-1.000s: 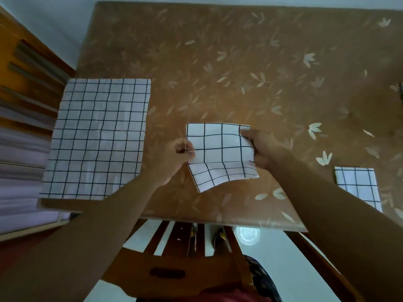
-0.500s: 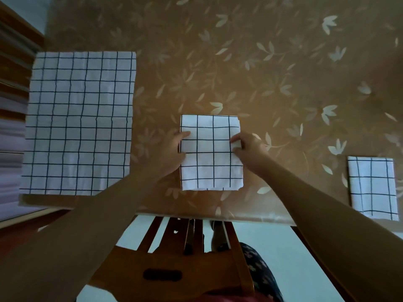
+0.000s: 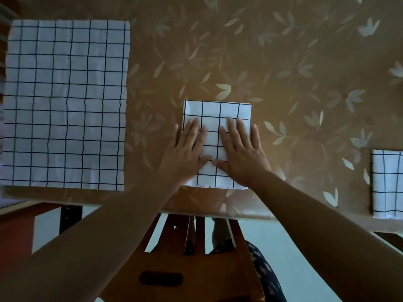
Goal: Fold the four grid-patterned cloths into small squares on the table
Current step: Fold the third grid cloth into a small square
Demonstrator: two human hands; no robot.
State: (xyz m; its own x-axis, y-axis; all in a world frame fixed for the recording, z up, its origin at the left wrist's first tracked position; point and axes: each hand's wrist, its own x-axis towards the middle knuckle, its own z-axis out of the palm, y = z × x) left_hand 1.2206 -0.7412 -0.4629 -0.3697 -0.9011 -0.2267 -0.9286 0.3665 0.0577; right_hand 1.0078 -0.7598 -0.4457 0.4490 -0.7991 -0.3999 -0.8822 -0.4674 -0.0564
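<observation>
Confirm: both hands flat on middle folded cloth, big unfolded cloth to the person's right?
Wrong side. The head view shows the big unfolded cloth on the person's left; left hand and right hand lie flat on the middle folded cloth.

A single head-worn camera is looking steeply down and forward, hanging close over the near edge of the table (image 3: 305,62), with the chair (image 3: 170,258) showing beneath it.

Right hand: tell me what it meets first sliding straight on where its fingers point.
The right hand lies flat on the folded cloth, fingers pointing away. Sliding on, it crosses that cloth's far edge, then only bare leaf-patterned table; the way looks free in this view.
</observation>
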